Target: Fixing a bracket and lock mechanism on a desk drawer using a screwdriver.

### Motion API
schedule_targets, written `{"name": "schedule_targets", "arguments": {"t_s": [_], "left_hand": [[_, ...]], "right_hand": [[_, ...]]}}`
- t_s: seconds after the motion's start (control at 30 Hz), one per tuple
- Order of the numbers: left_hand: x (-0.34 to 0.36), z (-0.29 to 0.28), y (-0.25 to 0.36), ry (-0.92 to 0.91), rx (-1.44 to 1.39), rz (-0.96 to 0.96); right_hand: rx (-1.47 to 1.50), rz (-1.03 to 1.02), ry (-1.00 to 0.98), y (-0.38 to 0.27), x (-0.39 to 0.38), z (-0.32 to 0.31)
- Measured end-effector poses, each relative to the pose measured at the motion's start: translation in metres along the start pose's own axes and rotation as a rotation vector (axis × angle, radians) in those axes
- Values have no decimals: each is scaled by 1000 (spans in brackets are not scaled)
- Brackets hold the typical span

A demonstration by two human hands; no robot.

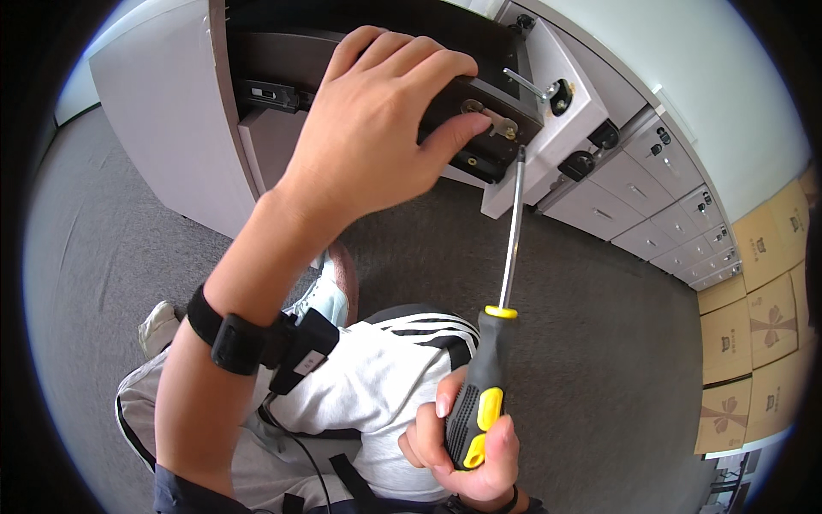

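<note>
A dark metal drawer (282,50) is pulled out of a light grey cabinet. My left hand (368,128) grips its side, fingers over the top edge and thumb against a small metal bracket (505,127) near the front corner. In my right hand (495,467) is a screwdriver (486,351) with a black and yellow handle, wrapped by my fingers. Its shaft points up and away, the tip beside the corner where the drawer side meets the pale drawer front (556,128). Whether the tip touches anything, I cannot tell. A metal rod (522,83) sticks out behind the front from a black lock (561,97).
The cabinet's side panel (163,111) stands at the left, with a black slide rail (267,94) beside it. Black keys (578,164) hang on the drawer front. More drawer cabinets (634,184) line the right wall, near stacked cardboard boxes (728,343). My bent leg (385,368) is below.
</note>
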State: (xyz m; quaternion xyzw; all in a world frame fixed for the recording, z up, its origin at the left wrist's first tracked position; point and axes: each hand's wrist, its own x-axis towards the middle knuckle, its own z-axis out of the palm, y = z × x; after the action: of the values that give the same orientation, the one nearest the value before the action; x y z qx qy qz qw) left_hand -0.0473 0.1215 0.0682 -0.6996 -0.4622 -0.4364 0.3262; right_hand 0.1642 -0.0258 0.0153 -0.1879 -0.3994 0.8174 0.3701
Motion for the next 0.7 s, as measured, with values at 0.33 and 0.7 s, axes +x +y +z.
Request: {"name": "schedule_targets", "arguments": {"t_s": [0.33,0.7], "left_hand": [[0,11,11,111,-67,-30],[8,3,21,72,-23,-26]], "right_hand": [[192,-2,35,12,-1,-11],[187,2,43,9,-2,-13]]}}
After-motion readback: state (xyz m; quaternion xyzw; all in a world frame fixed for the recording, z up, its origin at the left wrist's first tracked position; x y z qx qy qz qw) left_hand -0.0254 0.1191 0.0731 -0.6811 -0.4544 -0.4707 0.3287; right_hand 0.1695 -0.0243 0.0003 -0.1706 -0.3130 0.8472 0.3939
